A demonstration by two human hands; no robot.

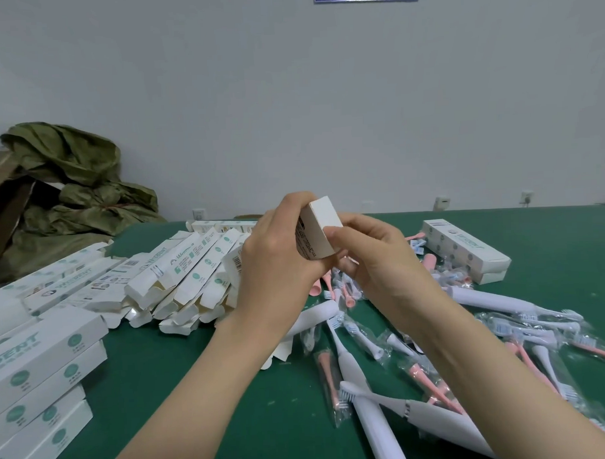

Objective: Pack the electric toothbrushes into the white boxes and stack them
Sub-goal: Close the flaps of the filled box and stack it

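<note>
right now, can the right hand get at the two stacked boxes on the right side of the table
Probably, but not at once: the right hand and left hand both hold a white box. Once freed, only low loose brush heads lie between it and the stacked boxes.

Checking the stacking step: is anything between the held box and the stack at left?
Only a pile of open boxes lies between box and stack; left hand and right hand hold the box above it.
</note>
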